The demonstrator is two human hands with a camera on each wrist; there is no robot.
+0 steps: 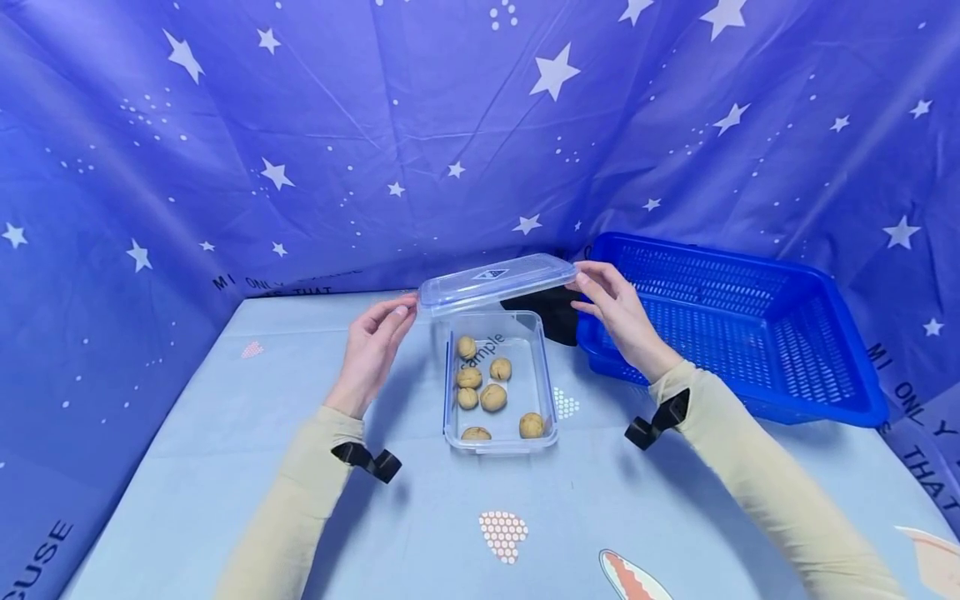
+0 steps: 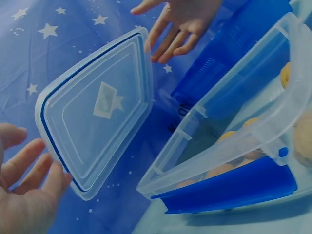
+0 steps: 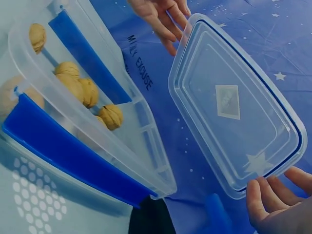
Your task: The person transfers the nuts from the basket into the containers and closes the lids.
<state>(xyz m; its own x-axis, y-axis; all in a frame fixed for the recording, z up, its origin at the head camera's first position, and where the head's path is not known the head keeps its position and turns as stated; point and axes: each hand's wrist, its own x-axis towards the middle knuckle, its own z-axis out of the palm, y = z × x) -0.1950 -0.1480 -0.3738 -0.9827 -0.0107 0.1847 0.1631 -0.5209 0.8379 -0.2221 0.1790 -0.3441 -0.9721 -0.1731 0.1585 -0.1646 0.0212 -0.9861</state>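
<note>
A clear plastic lid (image 1: 498, 282) with a blue seal is held in the air above the far end of a food container (image 1: 551, 392), tilted up toward its right side. My left hand (image 1: 372, 346) pinches the lid's left end between thumb and fingers. At the opposite end, my right hand (image 1: 618, 312) grips the lid's edge. Inside the open clear container, which has blue side clips (image 2: 234, 190), lie several walnuts (image 1: 493, 397). The lid's underside with a small square label (image 3: 227, 102) shows in both wrist views.
A blue perforated basket (image 1: 765, 333) stands to the right, close behind my right hand. Something black (image 1: 551, 315) lies between the container and the basket. A light blue cloth (image 1: 420, 525) covers the table, and a starry blue curtain (image 1: 450, 108) hangs behind.
</note>
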